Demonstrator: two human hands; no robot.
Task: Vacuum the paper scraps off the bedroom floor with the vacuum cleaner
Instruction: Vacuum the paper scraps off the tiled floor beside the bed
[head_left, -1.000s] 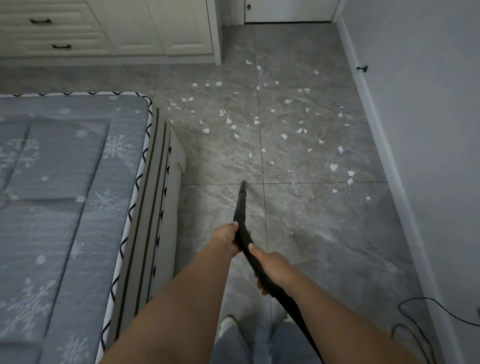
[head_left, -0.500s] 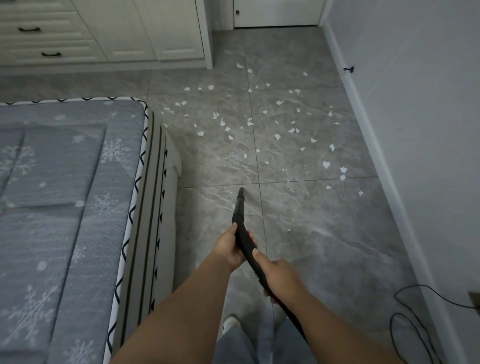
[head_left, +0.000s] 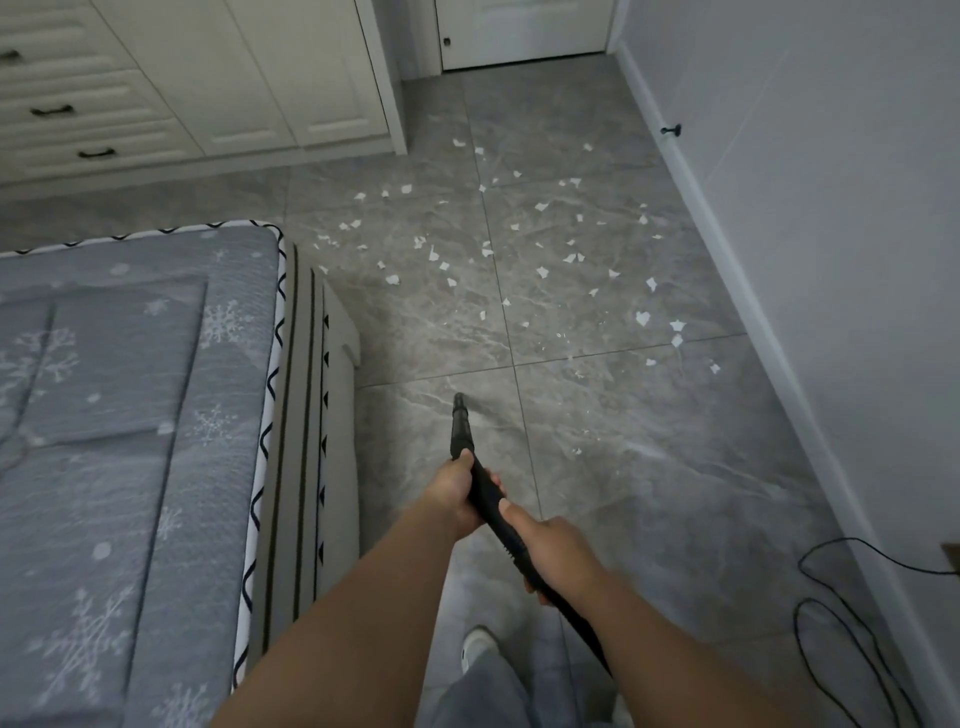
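Observation:
Both my hands hold a black vacuum wand (head_left: 463, 428) that points forward and down at the grey tiled floor. My left hand (head_left: 457, 491) grips it nearer the nozzle, and my right hand (head_left: 553, 548) grips it further back. The nozzle tip hovers just short of a tile joint. Several white paper scraps (head_left: 485, 253) lie scattered on the tiles beyond the tip, from the bed corner across to the right wall. One small scrap (head_left: 576, 451) lies to the right of the wand. The vacuum's body is out of view.
A bed with a grey snowflake cover (head_left: 130, 415) fills the left side. Cream drawers and wardrobe doors (head_left: 208, 88) line the far wall, with a white door (head_left: 524, 31) beyond. A white wall and skirting (head_left: 737, 291) run along the right. A black cable (head_left: 852, 618) loops on the floor at lower right.
The view has tipped up and shifted, so the scraps and cupboards sit lower in the frame. The wand and both hands keep the same grip, and the tip stays short of the scraps.

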